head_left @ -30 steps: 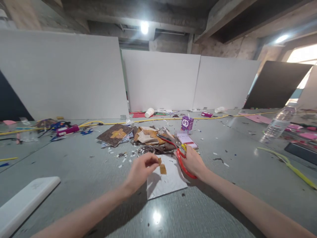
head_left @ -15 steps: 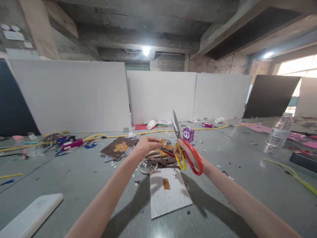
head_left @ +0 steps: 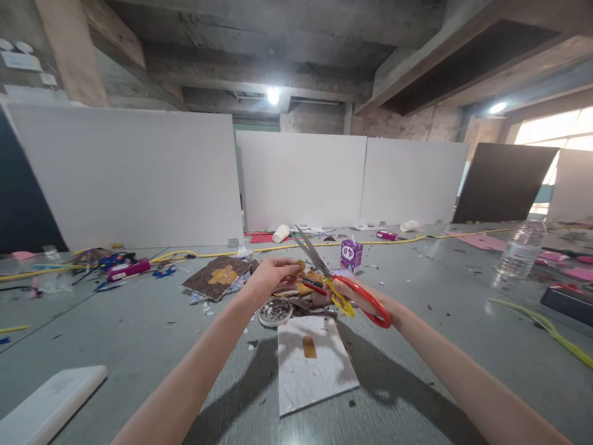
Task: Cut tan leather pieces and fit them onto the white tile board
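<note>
**Snipping a scrap above the tabletop**

Head view: gripping one pair of scissors, blades parted, with right hand; pinching one small brown scrap in left hand. Mid-tabletop: one white sheet, one tape roll, one purple carton.

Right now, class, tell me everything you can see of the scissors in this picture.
The scissors have long grey blades that look like metal and two loop handles, one red and larger, one yellow and smaller, seemingly plastic. The blades are slightly parted and point up and to the left, towards the left hand. The right hand holds them by the handles, lifted above the table over a pile of scraps. The blade tips lie close to the small piece pinched in the left hand.
</note>
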`<state>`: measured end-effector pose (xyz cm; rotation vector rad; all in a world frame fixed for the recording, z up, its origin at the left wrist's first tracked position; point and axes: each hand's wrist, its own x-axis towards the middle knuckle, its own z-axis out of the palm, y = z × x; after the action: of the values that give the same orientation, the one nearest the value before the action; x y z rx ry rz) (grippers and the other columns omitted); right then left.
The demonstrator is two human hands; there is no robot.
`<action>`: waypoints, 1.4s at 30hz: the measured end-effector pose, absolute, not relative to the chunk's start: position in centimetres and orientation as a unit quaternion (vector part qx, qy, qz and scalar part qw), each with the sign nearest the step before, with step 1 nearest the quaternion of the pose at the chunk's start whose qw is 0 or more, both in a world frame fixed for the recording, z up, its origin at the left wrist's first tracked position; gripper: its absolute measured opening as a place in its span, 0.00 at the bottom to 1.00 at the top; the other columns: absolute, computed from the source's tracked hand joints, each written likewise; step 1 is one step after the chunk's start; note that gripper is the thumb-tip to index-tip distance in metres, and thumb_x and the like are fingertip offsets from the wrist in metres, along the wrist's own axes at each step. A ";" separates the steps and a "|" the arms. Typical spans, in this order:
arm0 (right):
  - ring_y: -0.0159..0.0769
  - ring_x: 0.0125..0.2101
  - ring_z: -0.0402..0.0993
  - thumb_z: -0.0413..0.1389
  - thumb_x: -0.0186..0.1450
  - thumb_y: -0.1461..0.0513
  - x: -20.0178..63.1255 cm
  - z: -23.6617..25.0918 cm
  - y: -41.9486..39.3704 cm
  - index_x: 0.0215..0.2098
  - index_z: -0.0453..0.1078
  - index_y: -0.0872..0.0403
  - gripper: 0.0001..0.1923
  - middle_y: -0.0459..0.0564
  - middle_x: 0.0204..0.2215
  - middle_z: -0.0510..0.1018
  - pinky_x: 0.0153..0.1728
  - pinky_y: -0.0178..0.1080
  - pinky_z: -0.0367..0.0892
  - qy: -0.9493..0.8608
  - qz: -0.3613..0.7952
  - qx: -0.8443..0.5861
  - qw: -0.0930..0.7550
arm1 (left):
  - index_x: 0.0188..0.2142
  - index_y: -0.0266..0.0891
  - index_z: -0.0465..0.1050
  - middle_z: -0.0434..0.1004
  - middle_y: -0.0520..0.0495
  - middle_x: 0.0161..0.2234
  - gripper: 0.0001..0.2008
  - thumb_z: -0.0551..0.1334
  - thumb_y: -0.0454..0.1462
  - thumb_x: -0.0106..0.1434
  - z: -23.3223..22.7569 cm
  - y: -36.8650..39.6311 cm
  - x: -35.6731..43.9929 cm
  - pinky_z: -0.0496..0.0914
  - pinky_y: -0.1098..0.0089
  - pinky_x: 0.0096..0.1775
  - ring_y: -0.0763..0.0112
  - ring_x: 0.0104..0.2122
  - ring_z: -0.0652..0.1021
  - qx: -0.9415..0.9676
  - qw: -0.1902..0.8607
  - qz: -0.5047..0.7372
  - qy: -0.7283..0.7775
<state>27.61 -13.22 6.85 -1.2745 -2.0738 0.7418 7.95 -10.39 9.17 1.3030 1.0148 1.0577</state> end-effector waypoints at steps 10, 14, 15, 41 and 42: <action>0.28 0.21 0.61 0.36 0.58 0.44 28.0 5.9 -12.3 0.25 0.62 0.56 0.27 0.46 0.23 0.67 0.24 0.31 0.60 -0.812 0.349 -0.396 0.249 | 0.25 0.34 0.72 0.73 0.50 0.23 0.10 0.65 0.37 0.43 9.0 -10.0 7.9 0.64 0.77 0.24 0.77 0.22 0.72 0.540 0.525 0.503 0.424; 0.27 0.21 0.60 0.35 0.58 0.43 28.1 6.0 -12.4 0.24 0.61 0.56 0.28 0.45 0.22 0.66 0.24 0.31 0.59 -0.815 0.351 -0.401 0.227 | 0.24 0.33 0.71 0.71 0.51 0.21 0.09 0.64 0.37 0.43 8.9 -9.8 7.9 0.64 0.77 0.25 0.78 0.21 0.71 0.540 0.525 0.505 0.421; 0.27 0.20 0.59 0.35 0.58 0.43 28.1 6.1 -12.4 0.24 0.61 0.55 0.28 0.45 0.21 0.65 0.23 0.31 0.59 -0.814 0.353 -0.403 0.223 | 0.25 0.33 0.71 0.71 0.51 0.21 0.09 0.64 0.37 0.43 8.9 -9.8 7.9 0.64 0.76 0.25 0.78 0.21 0.71 0.540 0.524 0.506 0.421; 0.26 0.15 0.57 0.38 0.57 0.43 28.3 5.0 -11.2 0.24 0.62 0.56 0.27 0.44 0.15 0.65 0.17 0.31 0.54 -0.813 0.346 -0.415 0.217 | 0.22 0.32 0.70 0.69 0.52 0.18 0.06 0.61 0.35 0.43 8.3 -9.1 7.9 0.63 0.76 0.23 0.78 0.19 0.69 0.547 0.500 0.497 0.451; 0.26 0.15 0.57 0.38 0.57 0.43 28.3 5.1 -11.2 0.23 0.62 0.56 0.26 0.44 0.15 0.65 0.17 0.31 0.54 -0.813 0.346 -0.415 0.216 | 0.22 0.32 0.69 0.69 0.51 0.18 0.06 0.61 0.35 0.43 8.3 -9.0 7.8 0.63 0.76 0.23 0.78 0.19 0.69 0.547 0.501 0.496 0.452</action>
<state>28.27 -11.18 5.06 -1.1512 -2.2525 0.9590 7.84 -9.05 8.25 1.3227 1.0933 1.1985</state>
